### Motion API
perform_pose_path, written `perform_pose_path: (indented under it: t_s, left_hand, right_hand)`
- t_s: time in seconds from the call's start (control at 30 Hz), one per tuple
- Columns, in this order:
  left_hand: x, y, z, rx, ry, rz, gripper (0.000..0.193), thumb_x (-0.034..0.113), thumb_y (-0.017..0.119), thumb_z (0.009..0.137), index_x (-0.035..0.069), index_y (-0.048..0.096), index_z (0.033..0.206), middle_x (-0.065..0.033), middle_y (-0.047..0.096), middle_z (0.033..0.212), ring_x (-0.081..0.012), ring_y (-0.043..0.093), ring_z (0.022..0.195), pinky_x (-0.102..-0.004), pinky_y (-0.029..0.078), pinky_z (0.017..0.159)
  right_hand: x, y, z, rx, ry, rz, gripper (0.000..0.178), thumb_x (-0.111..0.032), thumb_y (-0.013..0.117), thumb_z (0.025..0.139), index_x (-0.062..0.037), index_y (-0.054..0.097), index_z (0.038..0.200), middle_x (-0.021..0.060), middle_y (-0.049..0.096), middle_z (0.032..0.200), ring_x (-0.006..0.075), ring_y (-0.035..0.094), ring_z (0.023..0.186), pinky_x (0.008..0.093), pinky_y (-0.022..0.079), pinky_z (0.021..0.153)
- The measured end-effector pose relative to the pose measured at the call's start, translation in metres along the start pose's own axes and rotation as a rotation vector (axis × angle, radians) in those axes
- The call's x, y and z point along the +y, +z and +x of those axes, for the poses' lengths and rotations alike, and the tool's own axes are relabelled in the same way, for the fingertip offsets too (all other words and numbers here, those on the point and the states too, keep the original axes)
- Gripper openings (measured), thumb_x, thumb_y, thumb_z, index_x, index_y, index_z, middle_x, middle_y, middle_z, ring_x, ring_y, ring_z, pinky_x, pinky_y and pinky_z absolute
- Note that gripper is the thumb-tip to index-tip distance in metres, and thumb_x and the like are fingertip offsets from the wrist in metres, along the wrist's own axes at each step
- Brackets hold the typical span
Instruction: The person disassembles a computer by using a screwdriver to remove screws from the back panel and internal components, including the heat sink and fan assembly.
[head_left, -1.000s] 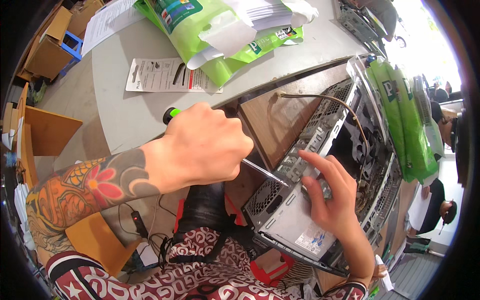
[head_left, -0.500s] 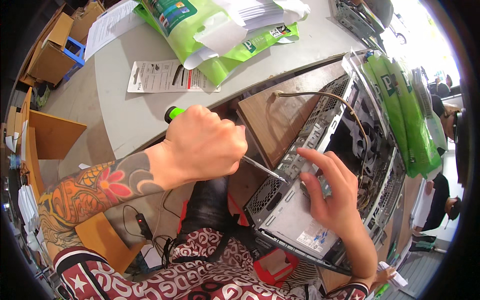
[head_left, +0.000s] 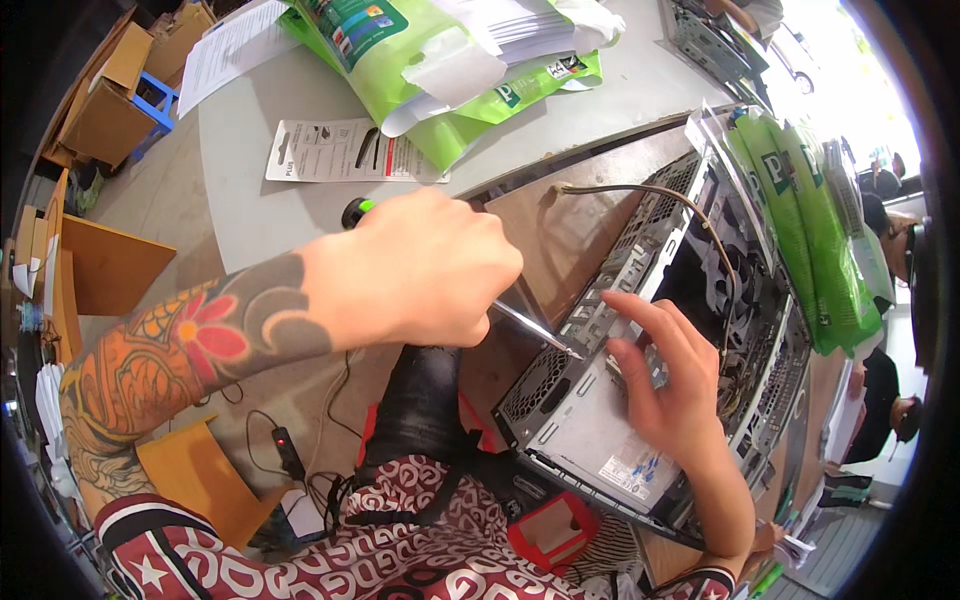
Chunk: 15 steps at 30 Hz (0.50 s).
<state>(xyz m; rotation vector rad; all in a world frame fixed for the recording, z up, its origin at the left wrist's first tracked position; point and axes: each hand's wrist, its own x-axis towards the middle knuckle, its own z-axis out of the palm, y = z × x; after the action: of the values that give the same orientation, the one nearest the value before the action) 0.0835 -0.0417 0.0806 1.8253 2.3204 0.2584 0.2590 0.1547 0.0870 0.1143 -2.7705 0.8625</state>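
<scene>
My left hand [head_left: 425,270], on the tattooed arm, is wrapped round a screwdriver [head_left: 528,322]. The end of its black and green handle sticks out behind the fist. The metal shaft slants down to the right, its tip at the edge of an opened computer case [head_left: 575,440], near the fan grille [head_left: 537,388]. Over the case's metal cover, my right hand [head_left: 665,385] is held with thumb and index finger apart and curved; I see nothing gripped in it. Whether its fingertips touch the case is unclear.
A torn green pack of paper [head_left: 400,60] and a blister card [head_left: 325,150] lie on the grey table [head_left: 235,190]. Green paper wrappers [head_left: 815,240] hang beside the case. A cable [head_left: 690,205] arches over it. Cardboard boxes [head_left: 110,105] stand far left; other people are partly visible at right.
My left fist has turned and shifted a little to the right, with the screwdriver's tip moving slightly right along the case edge. My right hand has stayed nearly the same.
</scene>
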Motion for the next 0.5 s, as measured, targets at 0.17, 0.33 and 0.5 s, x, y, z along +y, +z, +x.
perform_pose_path:
  t_s: [0.17,0.33,0.5]
  left_hand:
    - [-0.005,-0.004,0.013,-0.135,0.011,-0.061,0.016,0.014,0.064,0.064,-0.002,0.066,0.066,-0.0197,0.065,0.067,-0.0395,0.065,0.066,-0.0475,0.051,0.061]
    - [-0.005,-0.017,0.011,-0.313,-0.047,-0.103,0.017,0.013,0.064,0.067,-0.003,0.068,0.070,-0.0205,0.066,0.071,-0.0394,0.067,0.072,-0.0462,0.053,0.065]
    - [-0.006,-0.007,0.013,-0.195,-0.023,-0.122,0.017,0.014,0.064,0.066,-0.002,0.069,0.073,-0.0209,0.067,0.077,-0.0380,0.067,0.073,-0.0445,0.053,0.066]
  right_hand:
    - [0.002,-0.002,0.000,-0.011,0.033,-0.009,0.038,-0.002,0.072,0.084,-0.0050,0.065,0.121,0.0087,0.057,0.077,0.0203,0.056,0.063,0.0313,0.046,0.057]
    - [-0.002,-0.001,0.000,-0.027,0.033,0.002,0.038,-0.001,0.072,0.082,-0.0049,0.066,0.120,0.0086,0.059,0.079,0.0188,0.056,0.064,0.0291,0.047,0.058]
    - [-0.001,-0.002,0.003,-0.051,0.039,-0.021,0.038,0.001,0.071,0.082,-0.0017,0.066,0.120,0.0101,0.061,0.082,0.0184,0.056,0.066,0.0278,0.048,0.059]
